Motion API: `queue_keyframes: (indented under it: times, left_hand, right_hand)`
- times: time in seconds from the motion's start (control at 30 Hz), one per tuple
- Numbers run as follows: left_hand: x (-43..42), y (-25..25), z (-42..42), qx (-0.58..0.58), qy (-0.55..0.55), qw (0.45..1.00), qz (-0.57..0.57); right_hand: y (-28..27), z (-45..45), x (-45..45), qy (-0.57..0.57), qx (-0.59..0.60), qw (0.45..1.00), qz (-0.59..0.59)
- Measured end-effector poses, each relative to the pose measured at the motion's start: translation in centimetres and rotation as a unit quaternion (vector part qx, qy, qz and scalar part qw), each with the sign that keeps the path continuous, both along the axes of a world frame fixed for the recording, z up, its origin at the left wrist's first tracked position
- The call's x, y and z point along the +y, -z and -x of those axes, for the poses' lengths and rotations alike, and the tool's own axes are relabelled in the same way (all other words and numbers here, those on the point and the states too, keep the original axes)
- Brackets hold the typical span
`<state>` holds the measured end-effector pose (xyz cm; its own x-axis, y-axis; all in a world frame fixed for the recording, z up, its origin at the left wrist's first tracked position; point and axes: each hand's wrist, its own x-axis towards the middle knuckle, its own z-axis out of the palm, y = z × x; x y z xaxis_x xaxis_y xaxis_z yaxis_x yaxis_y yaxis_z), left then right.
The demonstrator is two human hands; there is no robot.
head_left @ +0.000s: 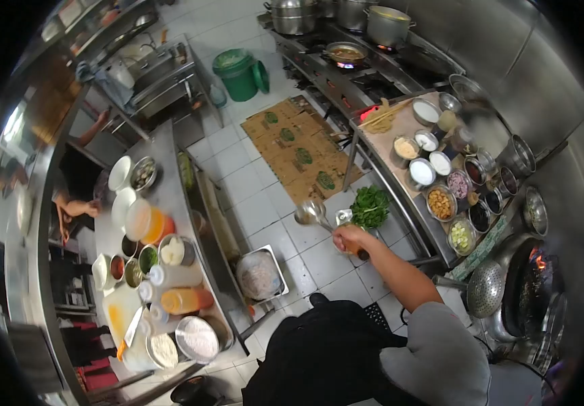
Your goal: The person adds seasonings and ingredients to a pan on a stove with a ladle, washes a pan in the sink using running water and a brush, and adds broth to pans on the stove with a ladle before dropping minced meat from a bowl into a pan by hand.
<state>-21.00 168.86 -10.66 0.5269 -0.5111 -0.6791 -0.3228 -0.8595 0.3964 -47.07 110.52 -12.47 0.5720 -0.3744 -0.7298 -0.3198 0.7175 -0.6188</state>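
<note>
Head view, the only one we have: our right hand (351,237) is clenched around the brown handle of a long steel ladle (313,213) with a rounded metal bowl. Our left hand is out of frame, so no call on its grip.

Key relation: the ladle's long axis slants through the fist. Bowl is ahead and left of the grip; handle butt pokes out just behind it, to the right. Right hand is on it, so that's the nearer one. Bowl is over the floor, clear of both work surfaces as far as we can see; its contents we can't make out.

Around the grip: bunch of leafy greens (371,207) just beyond and right, overlapping in our line of sight; contact can't be told. Steel prep table (416,205) with ingredient bowls further right. Perforated steel skimmer (486,289) and blackened wok (529,291) right and behind. Rectangular steel pan (282,289) left and lower. Printed brown cardboard mat (302,154) ahead-left. Shallow pan (346,52) over a lit burner, well ahead. Co-worker's hand (87,208) far left, across the counter, well apart from ours.
</note>
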Motion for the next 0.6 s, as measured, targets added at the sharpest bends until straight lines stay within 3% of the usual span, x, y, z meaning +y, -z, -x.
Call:
queue_keyframes:
  times: [0.03, 0.1, 0.17, 0.27, 0.37, 0.53, 0.6]
  left_hand:
    - [-2.1, 0.5, -0.9, 0.015, 0.029, 0.999, -0.009]
    - [-6.7, 1.6, -2.9, 0.036, 0.087, 0.995, -0.029]
    - [-12.4, 2.2, -4.9, 0.055, 0.131, 0.989, -0.035]
    - [-21.0, 2.5, -7.8, 0.064, 0.181, 0.981, -0.039]
    - [-29.4, 2.0, -11.5, 0.058, 0.214, 0.975, -0.029]
    - [-47.5, -5.4, -18.8, 0.019, 0.261, 0.965, -0.015]
    - [-54.5, -7.8, -21.6, -0.035, 0.319, 0.943, 0.088]
  right_hand:
    - [-3.3, -0.8, -2.5, 0.009, 0.014, 0.999, 0.045]
    - [-5.9, -1.5, -8.6, 0.040, -0.064, 0.995, 0.072]
    - [-10.2, -3.1, -14.5, 0.134, -0.075, 0.988, 0.033]
    - [-17.7, -4.4, -22.3, 0.168, -0.079, 0.978, 0.090]
    - [-20.4, -5.3, -31.3, 0.233, -0.135, 0.955, 0.123]
    - [-24.3, -5.9, -44.2, 0.283, -0.121, 0.934, 0.181]
    - [-26.9, -6.2, -48.0, 0.288, -0.061, 0.930, 0.221]
